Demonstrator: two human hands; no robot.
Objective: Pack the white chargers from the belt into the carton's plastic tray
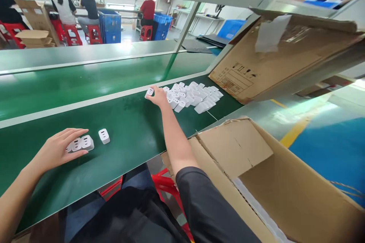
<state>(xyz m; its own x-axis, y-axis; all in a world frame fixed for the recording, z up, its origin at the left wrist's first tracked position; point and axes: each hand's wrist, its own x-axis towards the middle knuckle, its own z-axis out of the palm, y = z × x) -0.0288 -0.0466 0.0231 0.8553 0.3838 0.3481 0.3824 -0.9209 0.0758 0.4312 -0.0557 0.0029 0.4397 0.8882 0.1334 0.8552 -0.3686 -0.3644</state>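
My left hand (61, 146) lies around a short row of white charger blocks (87, 142), its fingers along the far side and its thumb along the near side. Part of that row is hidden by the palm. Just right of it, a single white charger (104, 136) stands apart on the green work surface (128, 133). Farther off, my right hand (157, 97) pinches one white charger (149, 92) between thumb and fingers, slots facing up. Beside this hand spreads a loose pile of white chargers (196, 97), tumbled in different directions.
A large cardboard box (273, 57) leans at the right end of the surface. An open cardboard box (242, 144) stands close by my right arm. A pale rail (114, 98) runs along the far side. Other people sit on red stools beyond, near blue crates (110, 26).
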